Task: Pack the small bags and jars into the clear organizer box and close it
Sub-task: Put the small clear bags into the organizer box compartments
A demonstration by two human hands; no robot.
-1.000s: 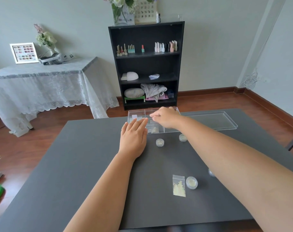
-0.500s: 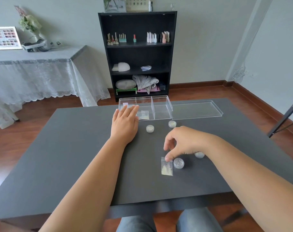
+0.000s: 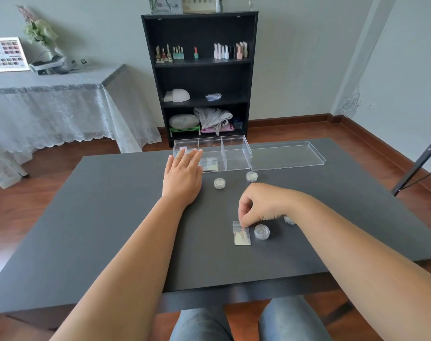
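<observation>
The clear organizer box (image 3: 235, 143) stands open at the far side of the dark table, its lid (image 3: 287, 156) lying flat to the right. A small bag (image 3: 210, 164) lies in its middle compartment. My left hand (image 3: 183, 177) rests flat on the table, fingertips against the box's left compartment. My right hand (image 3: 261, 205) pinches the top edge of another small bag (image 3: 242, 234), which lies on the table. A small jar (image 3: 261, 231) sits just right of that bag. Two more jars (image 3: 219, 183) (image 3: 251, 176) stand near the box. Another jar (image 3: 289, 220) is half hidden under my right wrist.
The dark table (image 3: 111, 217) reaches to my lap; its near edge is close. A black shelf unit (image 3: 199, 77) with nail polish bottles stands behind the table. A lace-covered table (image 3: 49, 99) is at the far left, and a black metal frame (image 3: 421, 163) at the right.
My right hand has left the box and come back toward me, down to the small bag near the front, and pinched its top edge. My left hand has stayed by the box.
</observation>
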